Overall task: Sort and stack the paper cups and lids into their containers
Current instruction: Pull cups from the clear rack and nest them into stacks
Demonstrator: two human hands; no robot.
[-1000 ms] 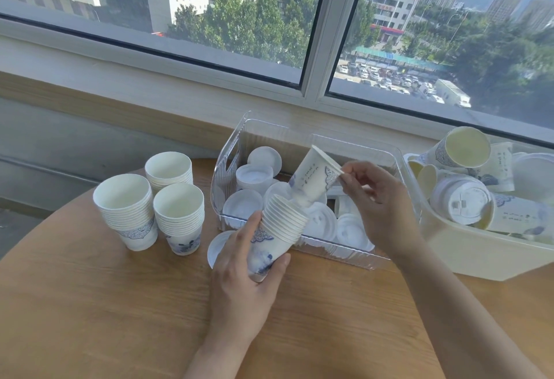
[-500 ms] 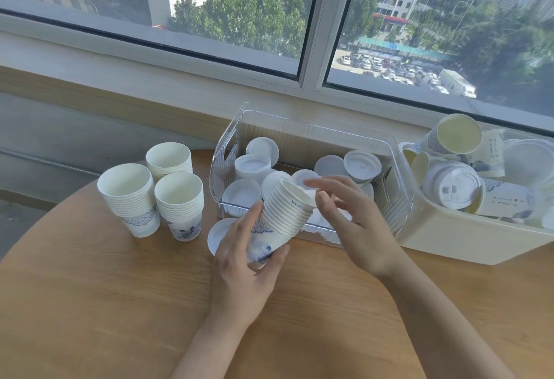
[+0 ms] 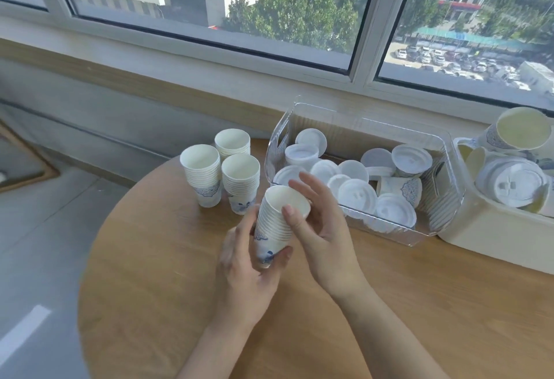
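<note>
I'd say midway: left hand (image 3: 245, 267) grips cup stack (image 3: 277, 225), right hand (image 3: 320, 228) steadies its rim (fingers loosely spread), cream bin (image 3: 494, 234) not yet emptied.

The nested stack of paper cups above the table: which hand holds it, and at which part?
The left hand grips the cup stack around its lower end. The right hand touches its upper side, thumb near the rim.

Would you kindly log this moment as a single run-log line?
left hand: holds cup stack | right hand: thumb on stack rim | three stacks: on table | clear bin: lids
</note>
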